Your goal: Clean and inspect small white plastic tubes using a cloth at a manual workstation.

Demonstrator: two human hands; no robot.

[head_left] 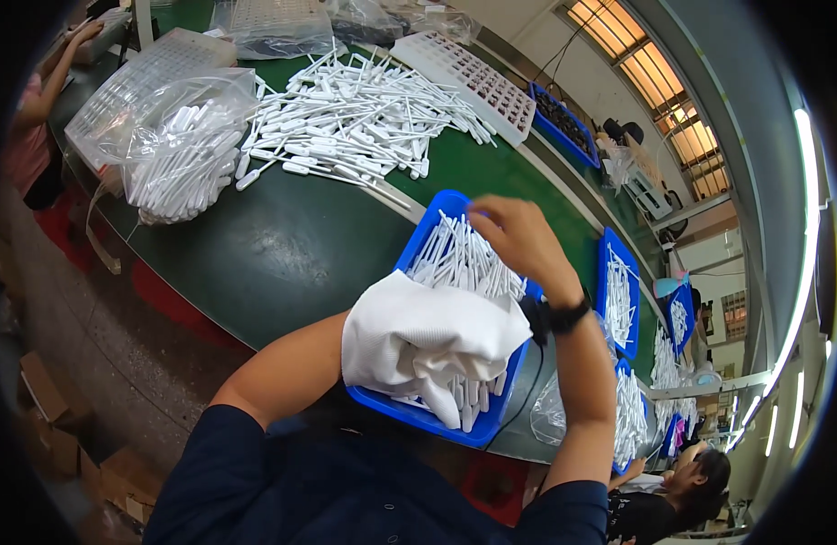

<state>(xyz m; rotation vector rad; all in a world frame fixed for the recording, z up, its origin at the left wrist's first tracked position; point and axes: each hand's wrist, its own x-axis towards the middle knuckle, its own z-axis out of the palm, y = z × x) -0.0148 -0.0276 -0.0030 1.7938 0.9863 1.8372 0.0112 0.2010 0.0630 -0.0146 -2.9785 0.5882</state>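
Observation:
A blue tray [486,436] stands in front of me, filled with thin white plastic sticks [464,254] that each have a wider end. Draped across the tray's near half is a white cloth [418,327], with more sticks showing below its hem. My left forearm runs under this cloth, which hides my left hand and its fingers. Above the tray's far right side hovers my right hand [518,238], slightly blurred, its fingers loosely bent and apart with nothing visible in them. A black band circles my right wrist.
Farther off on the green tabletop lies a large heap of sticks [346,118], beside a clear bag of them [187,163]. A white perforated rack [464,82] stands behind. More blue trays [620,291] line the right. Other people sit at left and lower right.

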